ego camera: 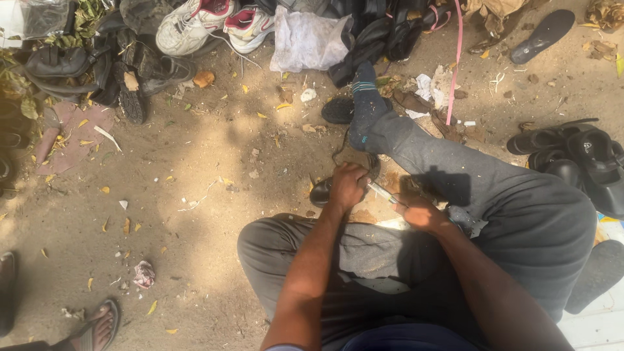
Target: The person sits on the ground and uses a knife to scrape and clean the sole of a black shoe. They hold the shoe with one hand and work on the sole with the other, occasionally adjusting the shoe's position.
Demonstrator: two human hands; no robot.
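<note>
I sit on sandy ground with my legs drawn up. My left hand (348,184) is closed over a black shoe (323,190) that lies on the ground in front of my bent knee. My right hand (416,211) grips a thin metal tool (382,191) whose tip reaches the shoe next to my left hand. My right leg in grey trousers stretches forward, and its dark sock (366,107) rests on another black shoe (338,109).
White sneakers with red lining (214,23), black bags and a crumpled plastic bag (305,40) line the far edge. Black sandals (578,149) lie at the right. A loose insole (543,36) is at top right. Another person's sandalled foot (97,325) shows at bottom left.
</note>
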